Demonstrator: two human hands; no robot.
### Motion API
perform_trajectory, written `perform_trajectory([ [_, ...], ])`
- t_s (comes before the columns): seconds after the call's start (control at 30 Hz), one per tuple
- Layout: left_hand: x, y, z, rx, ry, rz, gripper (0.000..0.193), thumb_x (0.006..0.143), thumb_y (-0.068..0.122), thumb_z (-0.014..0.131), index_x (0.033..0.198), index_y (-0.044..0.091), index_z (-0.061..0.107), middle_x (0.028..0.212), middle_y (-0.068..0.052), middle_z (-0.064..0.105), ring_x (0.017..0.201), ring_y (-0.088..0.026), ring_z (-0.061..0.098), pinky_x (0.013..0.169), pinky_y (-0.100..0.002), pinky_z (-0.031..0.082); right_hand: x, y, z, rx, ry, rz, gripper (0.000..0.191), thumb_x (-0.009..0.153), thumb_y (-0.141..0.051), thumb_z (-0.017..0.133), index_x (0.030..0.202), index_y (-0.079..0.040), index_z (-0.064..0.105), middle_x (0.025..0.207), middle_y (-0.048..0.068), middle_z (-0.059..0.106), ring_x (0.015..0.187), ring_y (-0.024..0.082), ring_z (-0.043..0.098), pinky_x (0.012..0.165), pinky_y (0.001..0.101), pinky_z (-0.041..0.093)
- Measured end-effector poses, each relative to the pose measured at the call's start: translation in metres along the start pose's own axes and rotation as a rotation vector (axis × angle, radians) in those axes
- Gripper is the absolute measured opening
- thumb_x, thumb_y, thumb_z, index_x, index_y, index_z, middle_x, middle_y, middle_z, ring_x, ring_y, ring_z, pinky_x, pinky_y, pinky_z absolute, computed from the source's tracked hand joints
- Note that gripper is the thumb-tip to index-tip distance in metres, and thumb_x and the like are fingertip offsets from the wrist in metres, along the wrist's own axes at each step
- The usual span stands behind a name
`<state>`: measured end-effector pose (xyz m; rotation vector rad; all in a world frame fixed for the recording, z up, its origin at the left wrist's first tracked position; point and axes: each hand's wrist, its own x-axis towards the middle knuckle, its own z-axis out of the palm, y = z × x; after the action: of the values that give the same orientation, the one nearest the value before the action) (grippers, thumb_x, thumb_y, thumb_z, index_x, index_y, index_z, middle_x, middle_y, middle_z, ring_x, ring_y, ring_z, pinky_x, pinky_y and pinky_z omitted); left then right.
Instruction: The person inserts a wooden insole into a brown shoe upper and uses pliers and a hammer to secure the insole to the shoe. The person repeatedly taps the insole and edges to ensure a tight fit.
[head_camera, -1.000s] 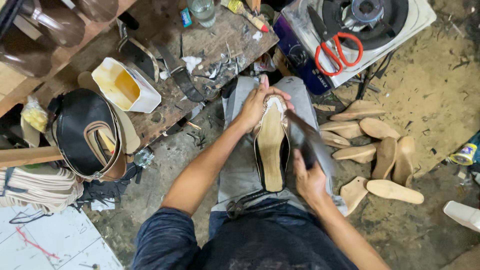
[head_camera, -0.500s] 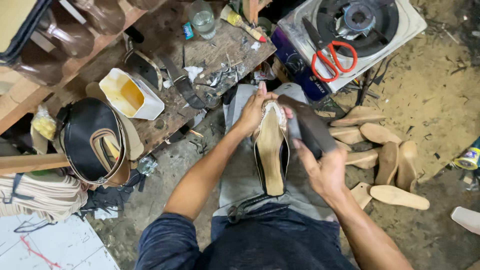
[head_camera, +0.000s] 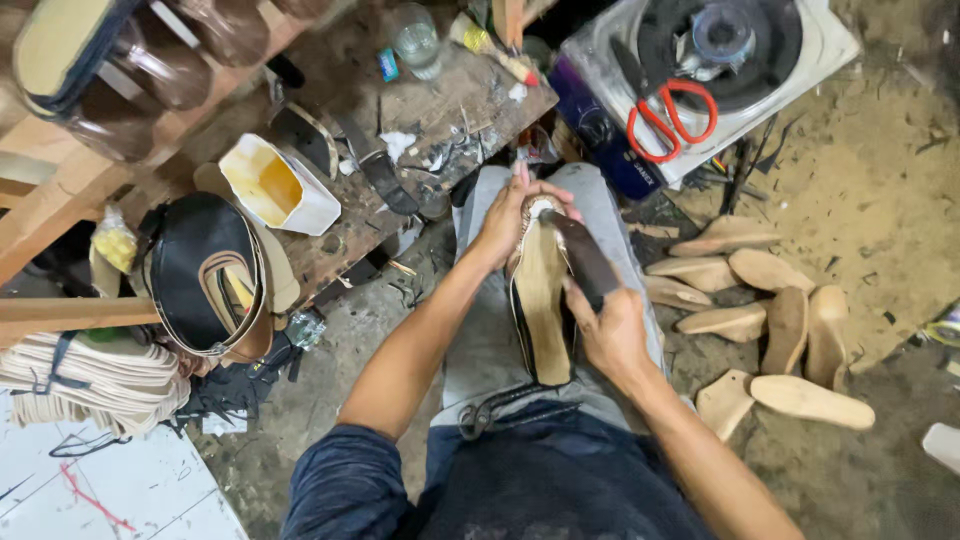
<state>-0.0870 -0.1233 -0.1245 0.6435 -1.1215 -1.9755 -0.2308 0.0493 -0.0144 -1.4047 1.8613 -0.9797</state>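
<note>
Bracing shoe (head_camera: 540, 300) sole-up along the lap, left hand (head_camera: 508, 215) clamping its toe end for steadiness. Right hand (head_camera: 610, 330), beside the shoe, gripping a dark tool (head_camera: 583, 255) angled onto its edge.

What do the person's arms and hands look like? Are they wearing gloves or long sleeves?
No gloves: both hands are bare. The left hand and the right hand show no rings, watch or bands that can be seen. The forearms are bare too. The dark blue sleeves are pushed up to about the elbow on the left arm; the right sleeve end is out of view.
</note>
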Motion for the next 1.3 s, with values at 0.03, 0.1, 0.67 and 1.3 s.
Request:
perform_trajectory([
  [0.03,0.001,0.002,-0.001,0.127,0.006,0.072,0.082,0.114,0.056,0.019,0.112,-0.01,0.068,0.101,-0.026,0.074,0.097,-0.036,0.072,0.091,-0.043,0.058,0.004,0.007,0.007,-0.057,-0.016,-0.006,0.029,0.096,-0.02,0.074,0.094,0.008,0.067,0.064,0.011,0.06,0.049,0.019,0.055,0.049,0.035,0.044],
  [0.1,-0.002,0.0,0.003,0.08,-0.006,0.022,0.083,0.113,0.057,0.019,0.111,-0.01,0.068,0.102,-0.025,0.074,0.098,-0.035,0.072,0.092,-0.043,0.058,-0.007,0.02,0.018,0.032,0.057,0.041,0.03,0.098,-0.02,0.072,0.087,0.007,0.066,0.061,0.008,0.059,0.049,0.017,0.055,0.049,0.0345,0.044],
  [0.67,-0.122,0.078,0.076,0.323,0.251,0.253,0.043,0.099,0.003,0.069,0.14,-0.002,0.056,0.126,-0.008,0.067,0.115,-0.014,0.064,0.103,-0.03,0.053,-0.009,-0.023,-0.099,0.36,-0.096,0.033,0.024,0.1,-0.017,0.064,0.113,0.002,0.059,0.075,0.002,0.061,0.057,0.009,0.057,0.053,0.0264,0.048],
  [1.3,-0.124,0.158,0.096,0.788,0.371,0.353,0.05,0.096,0.011,0.075,0.139,0.0,0.053,0.113,-0.012,0.073,0.102,-0.014,0.069,0.092,-0.029,0.057,0.038,-0.168,-0.138,-0.328,-0.445,-0.489,0.042,0.09,-0.032,0.072,0.123,-0.007,0.067,0.066,0.011,0.066,0.051,0.022,0.061,0.052,0.0373,0.049],
])
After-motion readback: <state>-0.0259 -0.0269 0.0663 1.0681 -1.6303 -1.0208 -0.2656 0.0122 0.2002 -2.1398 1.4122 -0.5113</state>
